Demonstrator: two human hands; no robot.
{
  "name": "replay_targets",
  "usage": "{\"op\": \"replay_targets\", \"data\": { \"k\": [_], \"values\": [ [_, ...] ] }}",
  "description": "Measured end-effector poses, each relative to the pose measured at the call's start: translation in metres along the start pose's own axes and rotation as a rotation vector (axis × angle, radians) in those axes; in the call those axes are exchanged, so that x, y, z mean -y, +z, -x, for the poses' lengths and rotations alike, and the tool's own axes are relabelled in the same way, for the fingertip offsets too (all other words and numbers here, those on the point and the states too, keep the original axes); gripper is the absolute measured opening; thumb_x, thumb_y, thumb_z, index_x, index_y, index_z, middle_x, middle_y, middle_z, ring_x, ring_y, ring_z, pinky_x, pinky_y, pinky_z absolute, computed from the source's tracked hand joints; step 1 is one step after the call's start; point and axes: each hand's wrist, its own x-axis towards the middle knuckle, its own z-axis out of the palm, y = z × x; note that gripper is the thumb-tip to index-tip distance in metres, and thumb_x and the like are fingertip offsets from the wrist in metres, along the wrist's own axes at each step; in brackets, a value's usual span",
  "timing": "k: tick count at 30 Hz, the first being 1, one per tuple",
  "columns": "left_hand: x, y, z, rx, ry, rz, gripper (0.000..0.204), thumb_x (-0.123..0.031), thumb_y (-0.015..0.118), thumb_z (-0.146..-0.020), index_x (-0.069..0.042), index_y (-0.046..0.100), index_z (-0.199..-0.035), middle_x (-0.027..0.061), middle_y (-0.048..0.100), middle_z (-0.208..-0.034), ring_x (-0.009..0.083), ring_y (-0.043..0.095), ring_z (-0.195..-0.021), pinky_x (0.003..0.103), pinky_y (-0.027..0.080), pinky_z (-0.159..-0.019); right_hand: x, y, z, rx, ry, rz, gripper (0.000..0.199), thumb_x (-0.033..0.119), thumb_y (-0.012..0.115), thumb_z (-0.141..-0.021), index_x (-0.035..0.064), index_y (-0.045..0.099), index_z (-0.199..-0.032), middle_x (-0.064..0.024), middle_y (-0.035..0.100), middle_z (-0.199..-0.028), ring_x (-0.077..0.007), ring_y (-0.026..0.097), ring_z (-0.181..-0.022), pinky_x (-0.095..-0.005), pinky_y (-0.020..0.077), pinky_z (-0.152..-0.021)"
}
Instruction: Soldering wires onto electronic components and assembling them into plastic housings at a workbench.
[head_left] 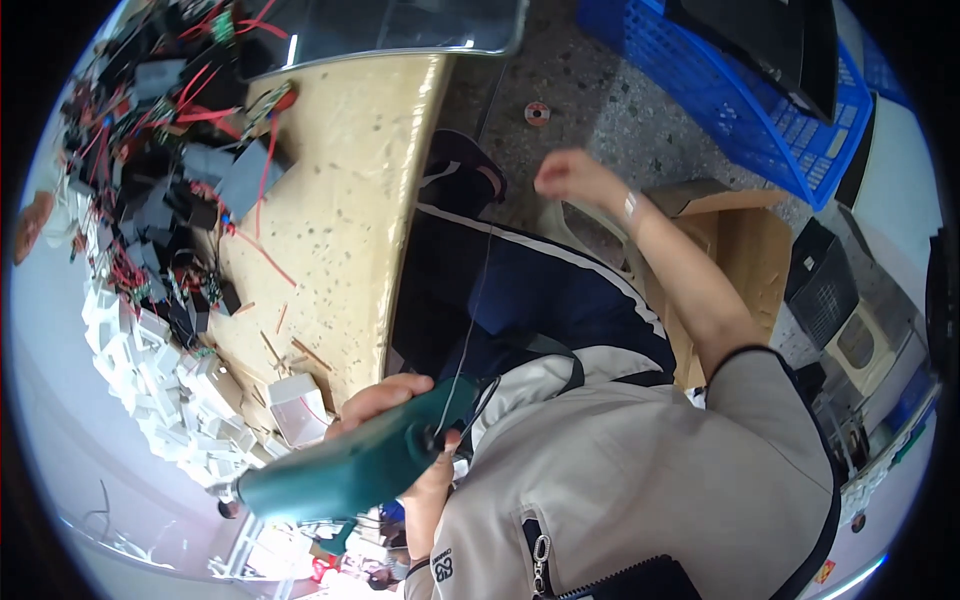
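**Green tool in one hand, thin wire drawn out by the other**

The left hand (400, 420) was wrapped around a green tool (350, 460), a chunky pistol-shaped body that lay tilted, its narrow tip pointing down and to the left over the edge of the table (350, 180). The fingers were closed firmly on the rear part of the body, the thumb on the near side. A thin wire (470, 330) rose from the back end of the tool, up past the person's dark trousers (560, 290) toward the right hand (575, 178).

The right hand was raised well away from the tool, out over the floor beside the table, with its fingers bunched together as if pinching the wire's upper end; whether the wire was really held between the fingertips was too fine to tell.

On the table's far side lay a heap of dark parts with red wires (160, 150), and nearer the tool a pile of small white boxes (200, 400). A cardboard box (740, 240) stood on the floor just beyond the right forearm, and a blue crate (740, 90) sat farther off. A small round spool (537, 113) lay on the floor.
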Motion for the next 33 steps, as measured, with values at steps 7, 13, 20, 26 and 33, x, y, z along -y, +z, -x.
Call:
{"op": "replay_targets", "data": {
  "k": [7, 13, 20, 26, 33],
  "values": [
    [0.012, -0.006, 0.024, 0.064, -0.093, 0.249, 0.065, -0.006, 0.073, -0.067, 0.002, 0.033, -0.117, 0.0176, 0.048, -0.108, 0.0248, 0.053, -0.095, 0.037, 0.045, -0.079, 0.142, 0.101, 0.16, 0.542, -0.578, 0.297, 0.077, 0.029, 0.078, -0.058, -0.0021, 0.043, -0.119, -0.0152, 0.048, -0.117, -0.0241, 0.048, -0.105, -0.035, 0.0366, -0.091],
    [0.001, -0.023, 0.024, 0.196, 0.099, -0.034, 0.067, -0.008, 0.073, -0.063, 0.002, 0.036, -0.118, 0.0177, 0.049, -0.105, 0.0328, 0.053, -0.093, 0.032, 0.044, -0.079, 0.126, 0.166, 0.158, 0.451, -0.633, -0.438, 0.093, 0.032, 0.081, -0.054, -0.0032, 0.031, -0.124, -0.0121, 0.043, -0.121, -0.0232, 0.045, -0.11, -0.0365, 0.0371, -0.092],
    [-0.011, -0.074, 0.046, 0.012, 0.254, -0.423, 0.051, -0.009, 0.07, -0.063, 0.0, 0.048, -0.108, 0.0119, 0.057, -0.083, 0.0268, 0.056, -0.073, 0.034, 0.043, -0.063, 0.138, 0.187, 0.159, 0.324, -0.666, -0.299, 0.073, 0.043, 0.065, -0.071, -0.0042, 0.039, -0.12, -0.019, 0.044, -0.12, -0.0258, 0.05, -0.102, -0.0367, 0.045, -0.083],
    [0.022, -0.139, 0.045, -0.444, 0.35, -0.754, 0.025, 0.0, 0.065, -0.063, -0.004, 0.06, -0.087, 0.0065, 0.056, -0.078, 0.0189, 0.051, -0.068, 0.03, 0.035, -0.062, 0.158, 0.178, 0.154, 0.354, -0.698, -0.275, 0.076, 0.028, 0.065, -0.076, -0.0015, 0.022, -0.131, -0.019, 0.043, -0.122, -0.0137, 0.051, -0.074, -0.0257, 0.0425, -0.06],
    [0.034, -0.121, 0.035, -0.233, 0.467, -0.839, 0.018, -0.005, 0.061, -0.059, -0.007, 0.059, -0.077, 0.0007, 0.053, -0.079, 0.0157, 0.051, -0.069, 0.029, 0.032, -0.064, 0.164, 0.194, 0.145, 0.456, -0.631, -0.251, 0.075, 0.028, 0.064, -0.076, -0.0011, 0.022, -0.131, -0.0203, 0.042, -0.122, -0.014, 0.051, -0.074, -0.0238, 0.043, -0.058]
  ]
}}
